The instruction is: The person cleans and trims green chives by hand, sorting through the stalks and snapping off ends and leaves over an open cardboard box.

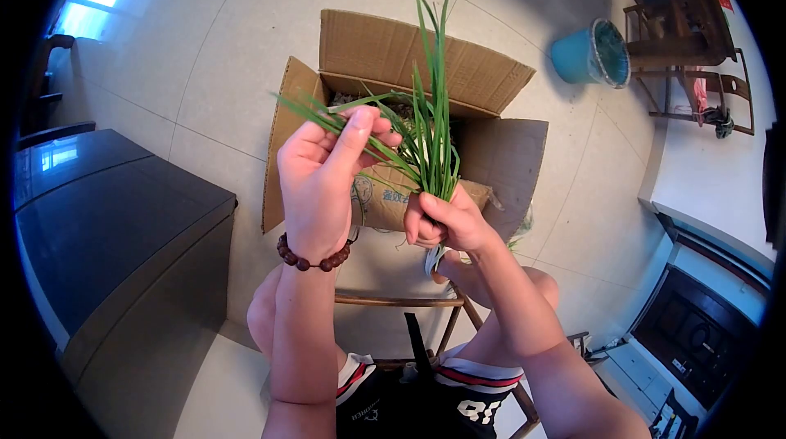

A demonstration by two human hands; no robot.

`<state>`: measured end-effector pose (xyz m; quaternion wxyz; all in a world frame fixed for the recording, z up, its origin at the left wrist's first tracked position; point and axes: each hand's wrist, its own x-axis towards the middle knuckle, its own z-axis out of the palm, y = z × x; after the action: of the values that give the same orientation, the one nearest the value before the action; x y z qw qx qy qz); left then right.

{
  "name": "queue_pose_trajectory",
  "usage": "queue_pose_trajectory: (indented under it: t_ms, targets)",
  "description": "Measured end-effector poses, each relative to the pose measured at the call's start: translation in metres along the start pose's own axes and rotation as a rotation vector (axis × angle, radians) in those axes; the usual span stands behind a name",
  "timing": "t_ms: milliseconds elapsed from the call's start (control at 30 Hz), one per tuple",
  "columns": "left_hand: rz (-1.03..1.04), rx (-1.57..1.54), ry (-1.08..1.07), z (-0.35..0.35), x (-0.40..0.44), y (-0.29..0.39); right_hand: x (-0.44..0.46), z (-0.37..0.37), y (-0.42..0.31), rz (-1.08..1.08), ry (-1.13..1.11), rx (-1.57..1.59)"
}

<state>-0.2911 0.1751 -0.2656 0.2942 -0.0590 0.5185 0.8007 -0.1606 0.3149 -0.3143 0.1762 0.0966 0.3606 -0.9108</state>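
Observation:
My right hand (446, 218) is wrapped round the lower part of a bunch of long, flat green chives (434, 132). The bunch stands upright from the fist, its tips fanning out over the cardboard box. My left hand (332, 161), with a dark bead bracelet (314, 256) at its wrist, is closed in a pinch on several leaves that bend off to the left. Below both hands lies the open cardboard box (409, 50), its flaps spread. More greens show inside it, partly hidden behind my hands and the leaves.
A blue bin (573, 58) with a plastic liner stands on the tiled floor at the upper right. To the left is a dark, glossy cabinet (123, 193). Wooden furniture (684, 13) is at the far right. A wooden stool's rail (397, 300) runs between my legs.

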Motion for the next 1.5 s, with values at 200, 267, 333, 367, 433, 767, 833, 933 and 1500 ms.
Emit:
queue_pose_trajectory:
  t_ms: [200, 267, 333, 367, 433, 767, 833, 933, 1500]
  targets:
    - [0.012, 0.067, 0.022, 0.004, 0.003, 0.001, 0.000, -0.001, 0.000, 0.004, -0.006, -0.020]
    - [0.008, 0.070, 0.021, 0.002, 0.003, -0.001, 0.000, -0.001, 0.000, 0.012, -0.002, -0.029]
    - [0.003, 0.074, 0.020, 0.000, 0.003, -0.002, -0.001, -0.001, -0.001, 0.019, 0.003, -0.037]
    - [-0.001, 0.071, 0.013, -0.001, 0.003, -0.002, -0.001, -0.001, -0.001, 0.028, 0.003, -0.033]
    - [-0.006, 0.068, 0.005, -0.001, 0.003, -0.002, -0.001, 0.000, -0.001, 0.037, 0.002, -0.029]
    - [0.093, -0.118, 0.087, -0.004, 0.008, -0.001, -0.002, -0.002, 0.002, 0.033, 0.006, -0.061]
    - [0.107, -0.127, 0.097, -0.009, 0.009, 0.002, -0.003, -0.003, 0.001, 0.026, -0.004, -0.068]
    - [0.122, 0.127, 0.094, -0.012, 0.009, 0.002, -0.003, -0.004, 0.000, 0.036, -0.008, -0.051]
    - [0.040, 0.075, -0.029, -0.003, 0.003, 0.004, -0.005, -0.006, -0.006, 0.021, 0.048, -0.095]
